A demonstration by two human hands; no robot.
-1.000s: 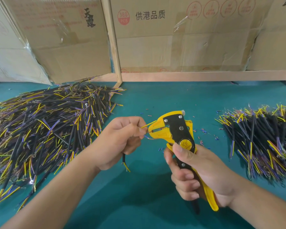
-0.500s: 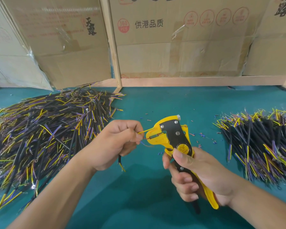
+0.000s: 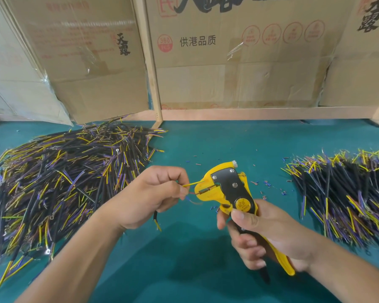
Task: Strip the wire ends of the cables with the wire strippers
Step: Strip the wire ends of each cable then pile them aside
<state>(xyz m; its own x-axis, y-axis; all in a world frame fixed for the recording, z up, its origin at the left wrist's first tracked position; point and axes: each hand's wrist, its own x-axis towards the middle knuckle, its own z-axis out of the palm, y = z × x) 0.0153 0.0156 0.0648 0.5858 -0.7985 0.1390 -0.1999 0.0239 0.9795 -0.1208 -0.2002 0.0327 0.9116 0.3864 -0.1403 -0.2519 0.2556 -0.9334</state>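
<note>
Pinching a thin black cable (image 3: 155, 216) with yellow wire end (image 3: 192, 183) in its fingers, the left hand (image 3: 150, 197) feeds it level into the yellow-and-black wire strippers (image 3: 227, 189) — whose handles the right hand (image 3: 265, 234) grips, ready to squeeze.

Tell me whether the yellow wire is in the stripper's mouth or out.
In. The yellow wire runs from the left hand into the wire strippers, gripped by the right hand.

glossy yellow plastic wire strippers (image 3: 224, 189) – matt black metal plate – matt teal table (image 3: 206, 145).
</note>
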